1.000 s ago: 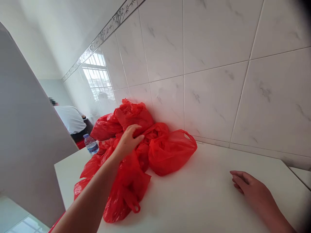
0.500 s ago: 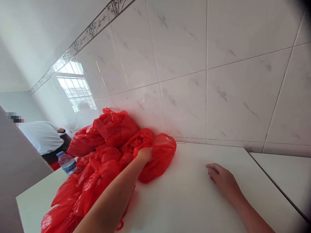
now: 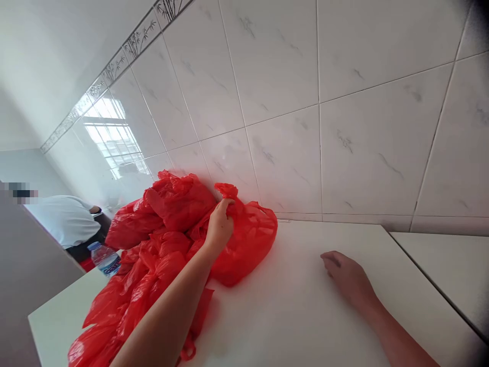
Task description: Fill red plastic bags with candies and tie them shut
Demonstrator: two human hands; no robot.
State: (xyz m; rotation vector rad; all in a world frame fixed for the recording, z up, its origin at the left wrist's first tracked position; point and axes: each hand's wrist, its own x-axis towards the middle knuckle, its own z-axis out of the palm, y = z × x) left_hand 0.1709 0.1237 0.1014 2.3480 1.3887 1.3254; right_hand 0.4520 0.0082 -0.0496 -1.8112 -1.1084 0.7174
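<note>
My left hand grips the gathered top of a red plastic bag, with a tuft of it sticking up above the fingers. The bag's body bulges out to the right of the hand and rests on the white tabletop. More red plastic bags are heaped behind and to the left, some of them under my left forearm. My right hand hovers over or rests on the tabletop at the right, its fingers curled together; whether anything is in them I cannot make out.
A clear water bottle with a blue cap stands left of the heap. A tiled wall runs along the table's back. To the right, a gap separates a second white surface. At far left a person in a white shirt bends forward.
My left hand has lifted slightly and shifted left, and the bag's top is now bunched upright in it. My right hand stays almost where it was. The view has turned a little.
</note>
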